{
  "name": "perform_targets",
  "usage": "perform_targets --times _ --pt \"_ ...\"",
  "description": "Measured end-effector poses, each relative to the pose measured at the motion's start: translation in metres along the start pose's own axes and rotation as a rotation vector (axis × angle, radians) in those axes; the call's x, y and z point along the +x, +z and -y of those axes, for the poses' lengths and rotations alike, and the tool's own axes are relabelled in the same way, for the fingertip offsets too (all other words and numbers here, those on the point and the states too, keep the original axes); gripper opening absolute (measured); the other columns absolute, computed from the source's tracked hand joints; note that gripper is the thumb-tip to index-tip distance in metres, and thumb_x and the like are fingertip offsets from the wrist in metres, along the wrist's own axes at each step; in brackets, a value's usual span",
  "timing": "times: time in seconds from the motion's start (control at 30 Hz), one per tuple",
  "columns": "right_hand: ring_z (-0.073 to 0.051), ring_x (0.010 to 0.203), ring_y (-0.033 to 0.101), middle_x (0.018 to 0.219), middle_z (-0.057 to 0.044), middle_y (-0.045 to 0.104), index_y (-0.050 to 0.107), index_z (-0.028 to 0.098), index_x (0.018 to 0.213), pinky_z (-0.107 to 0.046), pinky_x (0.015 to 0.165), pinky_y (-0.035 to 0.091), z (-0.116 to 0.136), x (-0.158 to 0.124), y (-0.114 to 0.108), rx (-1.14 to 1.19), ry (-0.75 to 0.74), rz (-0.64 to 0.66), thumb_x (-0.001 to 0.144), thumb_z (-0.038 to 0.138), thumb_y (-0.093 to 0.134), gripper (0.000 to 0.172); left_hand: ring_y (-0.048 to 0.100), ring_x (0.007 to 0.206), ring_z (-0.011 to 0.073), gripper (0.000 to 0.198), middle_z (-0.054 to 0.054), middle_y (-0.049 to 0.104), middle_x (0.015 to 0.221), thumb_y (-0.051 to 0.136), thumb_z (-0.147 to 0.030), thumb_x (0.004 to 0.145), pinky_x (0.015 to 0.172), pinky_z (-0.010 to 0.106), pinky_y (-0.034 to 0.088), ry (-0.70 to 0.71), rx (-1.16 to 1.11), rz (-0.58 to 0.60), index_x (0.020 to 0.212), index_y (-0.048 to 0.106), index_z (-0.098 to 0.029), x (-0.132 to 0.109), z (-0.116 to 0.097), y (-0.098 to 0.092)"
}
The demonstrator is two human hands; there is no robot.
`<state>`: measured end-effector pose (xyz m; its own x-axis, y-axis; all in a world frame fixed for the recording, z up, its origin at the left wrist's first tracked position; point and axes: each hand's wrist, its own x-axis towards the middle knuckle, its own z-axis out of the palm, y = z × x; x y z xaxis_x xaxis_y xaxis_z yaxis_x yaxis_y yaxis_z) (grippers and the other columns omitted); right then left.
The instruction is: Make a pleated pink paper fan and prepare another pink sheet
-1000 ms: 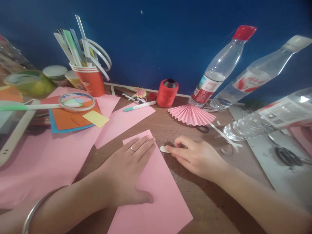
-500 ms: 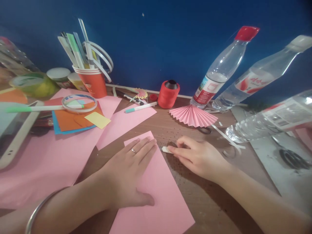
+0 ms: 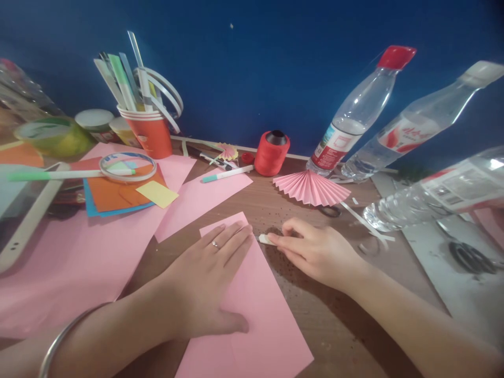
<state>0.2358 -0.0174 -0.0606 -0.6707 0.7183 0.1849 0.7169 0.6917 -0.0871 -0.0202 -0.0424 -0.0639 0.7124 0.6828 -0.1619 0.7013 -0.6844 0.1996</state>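
Observation:
My left hand [image 3: 214, 275] lies flat, fingers spread, on a pink sheet of paper [image 3: 268, 320] and holds it against the brown table. A ring and a bangle are on that hand and wrist. Just right of the sheet's edge, my right hand [image 3: 318, 252] pinches a small white utility knife [image 3: 265, 240]. Its thin tip points toward the paper edge by my left fingertips; most of its body is hidden in my fingers. Beyond the right hand stands a pleated pink paper fan [image 3: 311, 188].
Bottles [image 3: 348, 123] stand at the back right by the blue wall. A red thread spool [image 3: 272, 153] and a marker [image 3: 226, 174] lie mid-back. Left are a red paper cup [image 3: 147, 135] of pens, a tape roll [image 3: 128, 176] and pink sheets [image 3: 79, 262]. Scissors [image 3: 470, 256] lie right.
My right hand and the utility knife have shifted very slightly left, toward the paper's edge. The left hand still presses on the sheet.

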Motion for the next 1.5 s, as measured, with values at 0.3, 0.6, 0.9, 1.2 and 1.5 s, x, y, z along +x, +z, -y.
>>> perform_targets --times 0.3,0.6,0.9,1.2,1.5 --pt "-0.007 0.053 0.047 0.091 0.000 0.059 0.062 0.032 0.113 -0.022 0.046 0.027 0.000 0.005 0.001 -0.022 0.008 0.005 0.089 0.025 0.044 0.031 0.009 0.138 0.0363 0.106 0.015 0.010 0.152 0.050 -0.073 0.067 0.111 0.049 0.015 -0.003 -0.024 -0.022 0.145 0.016 -0.011 0.001 0.000 0.002" --pt "-0.009 0.064 0.055 0.091 -0.001 0.058 0.061 0.033 0.116 -0.022 0.054 0.038 -0.001 -0.008 -0.005 0.049 0.024 0.061 0.091 0.023 0.041 0.033 0.005 0.139 0.0344 0.108 0.013 0.006 0.153 0.059 -0.070 0.062 0.111 0.051 0.012 0.056 -0.048 -0.027 0.145 0.016 -0.016 0.002 -0.001 -0.003" --pt "-0.010 0.064 0.056 0.090 -0.002 0.058 0.062 0.033 0.114 -0.022 0.055 0.039 -0.004 -0.010 -0.008 0.055 0.029 0.066 0.091 0.024 0.040 0.033 0.007 0.138 0.0353 0.112 0.015 0.004 0.152 0.060 -0.070 0.061 0.112 0.050 0.013 0.033 -0.057 -0.028 0.146 0.012 -0.012 0.002 -0.001 -0.001" --pt "-0.008 0.063 0.056 0.093 -0.001 0.058 0.059 0.035 0.119 -0.021 0.056 0.039 -0.004 -0.008 -0.005 0.049 0.033 0.070 0.089 0.021 0.045 0.036 0.005 0.137 0.0390 0.101 0.015 0.000 0.153 0.064 -0.070 0.056 0.109 0.055 0.015 -0.009 -0.063 0.031 0.138 0.037 -0.018 0.007 -0.004 -0.007" --pt "-0.007 0.061 0.054 0.091 0.000 0.059 0.061 0.035 0.115 -0.021 0.049 0.032 -0.002 -0.002 -0.002 0.026 0.041 0.019 0.091 0.026 0.044 0.031 0.003 0.138 0.0374 0.099 0.012 -0.001 0.153 0.063 -0.071 0.056 0.110 0.055 0.014 -0.005 -0.073 0.012 0.137 0.037 -0.021 0.006 -0.002 -0.004"
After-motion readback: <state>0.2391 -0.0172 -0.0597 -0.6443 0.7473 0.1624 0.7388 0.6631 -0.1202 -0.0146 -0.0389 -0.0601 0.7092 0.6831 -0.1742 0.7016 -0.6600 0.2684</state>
